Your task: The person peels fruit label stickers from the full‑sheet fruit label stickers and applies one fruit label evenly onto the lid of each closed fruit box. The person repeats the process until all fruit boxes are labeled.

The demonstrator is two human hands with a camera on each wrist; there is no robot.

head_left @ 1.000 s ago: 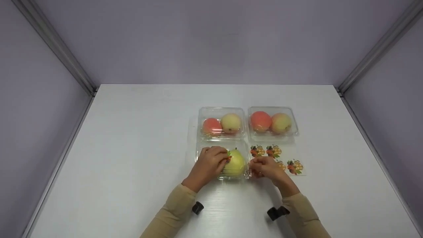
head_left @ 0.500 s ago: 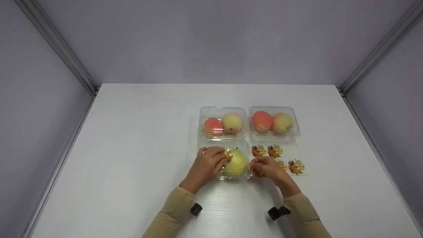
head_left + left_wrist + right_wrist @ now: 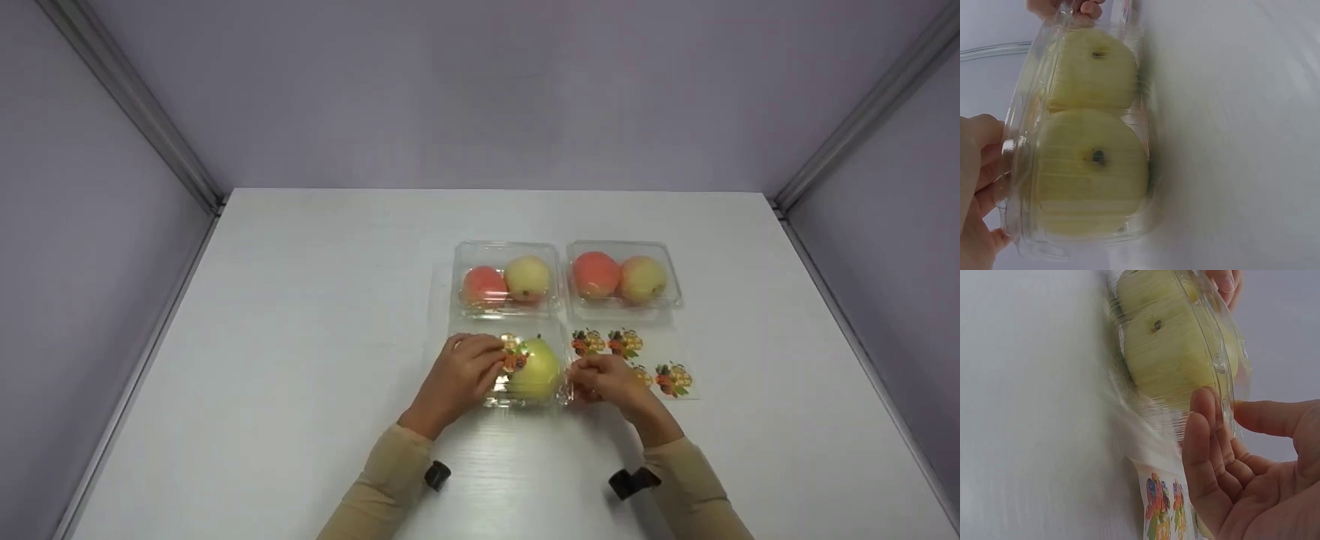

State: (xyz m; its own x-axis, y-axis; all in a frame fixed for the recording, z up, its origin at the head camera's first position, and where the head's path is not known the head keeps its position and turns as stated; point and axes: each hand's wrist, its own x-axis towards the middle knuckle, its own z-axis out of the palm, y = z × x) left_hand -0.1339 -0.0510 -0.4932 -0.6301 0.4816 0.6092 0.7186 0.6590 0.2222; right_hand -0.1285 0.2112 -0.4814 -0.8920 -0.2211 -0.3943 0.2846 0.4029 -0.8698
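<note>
Left hand [image 3: 463,369] is on top of the near clear clamshell box [image 3: 517,397], fingers curled over its lid and pressing a fruit sticker [image 3: 514,358] onto it. Right hand [image 3: 606,380] pinches the box's right edge, thumb and fingers either side of the rim. Inside sit 2 yellow-green pears [image 3: 1092,174], side by side, lid down over them. The box rests on the white counter [image 3: 300,360], near the middle. Just right of it, partly under the right hand, lies a sticker sheet [image 3: 660,375] with several fruit stickers showing. Farther back, 2 more clear boxes: the left one [image 3: 506,279] and the right one [image 3: 622,276], each holding 2 reddish-yellow fruits.
</note>
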